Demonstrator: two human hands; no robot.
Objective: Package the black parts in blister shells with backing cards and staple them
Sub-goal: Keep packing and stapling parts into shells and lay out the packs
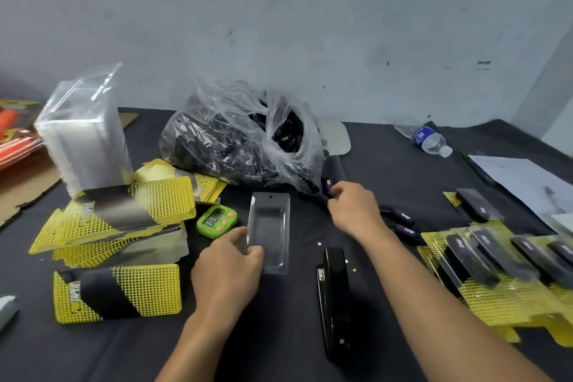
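Note:
A clear blister shell (pixel 269 228) lies on the dark table in the middle. My left hand (pixel 229 270) grips its near left edge. My right hand (pixel 353 208) pinches a black part (pixel 328 187) at the mouth of a clear plastic bag (pixel 245 139) full of black parts. Two more black parts (pixel 403 222) lie just right of that hand. A single yellow-and-black backing card (pixel 117 293) lies at the near left, below a stack of cards (pixel 117 214). A black stapler (pixel 335 301) lies between my forearms.
A tall stack of clear shells (pixel 83 139) stands at the back left. Finished packs (pixel 502 263) are piled at the right. A green timer (pixel 217 220) sits beside the shell. A water bottle (pixel 429 139) and white paper (pixel 521 180) lie at the back right.

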